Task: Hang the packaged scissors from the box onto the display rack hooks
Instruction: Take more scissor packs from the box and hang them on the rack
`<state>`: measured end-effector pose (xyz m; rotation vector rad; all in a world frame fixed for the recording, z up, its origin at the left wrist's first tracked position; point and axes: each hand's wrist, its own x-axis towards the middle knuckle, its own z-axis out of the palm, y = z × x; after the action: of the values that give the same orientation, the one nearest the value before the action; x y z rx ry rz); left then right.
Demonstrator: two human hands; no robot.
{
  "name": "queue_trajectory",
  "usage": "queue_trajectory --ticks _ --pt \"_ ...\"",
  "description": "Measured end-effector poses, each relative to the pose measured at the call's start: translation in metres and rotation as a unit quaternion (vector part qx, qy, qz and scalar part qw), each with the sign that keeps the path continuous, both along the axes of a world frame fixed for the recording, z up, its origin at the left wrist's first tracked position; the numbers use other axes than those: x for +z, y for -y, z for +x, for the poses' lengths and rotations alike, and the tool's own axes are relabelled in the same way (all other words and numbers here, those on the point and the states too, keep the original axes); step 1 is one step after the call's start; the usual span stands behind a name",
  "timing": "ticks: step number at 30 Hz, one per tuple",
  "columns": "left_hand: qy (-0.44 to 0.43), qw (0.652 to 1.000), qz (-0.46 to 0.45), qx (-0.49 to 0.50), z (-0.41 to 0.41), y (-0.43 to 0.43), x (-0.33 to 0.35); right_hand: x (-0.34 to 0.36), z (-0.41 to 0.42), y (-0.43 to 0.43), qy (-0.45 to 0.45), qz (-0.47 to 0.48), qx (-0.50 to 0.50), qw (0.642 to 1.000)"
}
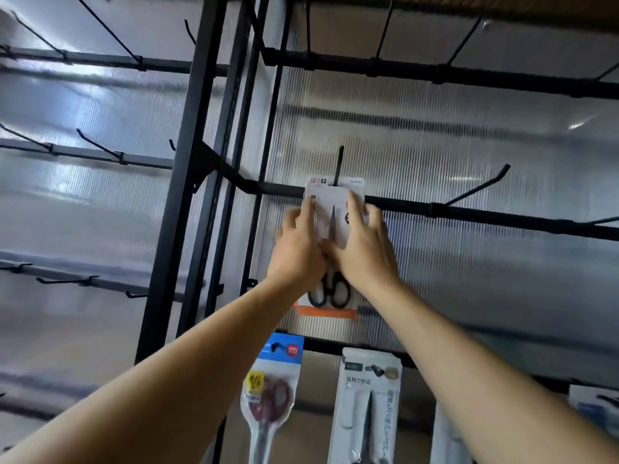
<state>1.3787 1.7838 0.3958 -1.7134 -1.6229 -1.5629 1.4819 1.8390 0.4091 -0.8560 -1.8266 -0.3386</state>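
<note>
1. Arms raised, I steady the packaged scissors [330, 202] at a hook [339, 164] on the display rack [485, 212]. The prong shows above the card's top slot, so the card seems threaded on, though blur leaves that unsure.
2. My left hand [298, 242] grips the card's left edge and my right hand [365, 242] grips its right, fingers laid over the front, thumbs close together. I judge this two-sided hold keeps the card square to the prong.
3. The box is out of view. On the row below hang a blue-topped pack [273, 390] of red-handled scissors and a white pack [366, 413].
</note>
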Motion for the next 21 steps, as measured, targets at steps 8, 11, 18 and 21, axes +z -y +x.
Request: queue_trajectory --ticks 8,11,18,21 --pt "-0.062 0.994 -0.010 0.094 0.015 0.018 -0.044 -0.039 0.019 0.013 0.024 -0.019 0.014 0.999" --pt "-0.109 0.985 -0.003 0.136 0.031 0.034 -0.076 -0.070 0.039 0.025 0.059 -0.005 -0.004 0.998" --pt "-0.248 0.960 -0.044 0.122 0.069 0.060 -0.201 -0.191 0.120 0.055 0.134 -0.011 0.023 0.991" --pt "-0.277 0.952 -0.097 0.088 0.086 0.068 -0.268 -0.259 0.162 0.073 0.170 -0.049 0.035 0.984"
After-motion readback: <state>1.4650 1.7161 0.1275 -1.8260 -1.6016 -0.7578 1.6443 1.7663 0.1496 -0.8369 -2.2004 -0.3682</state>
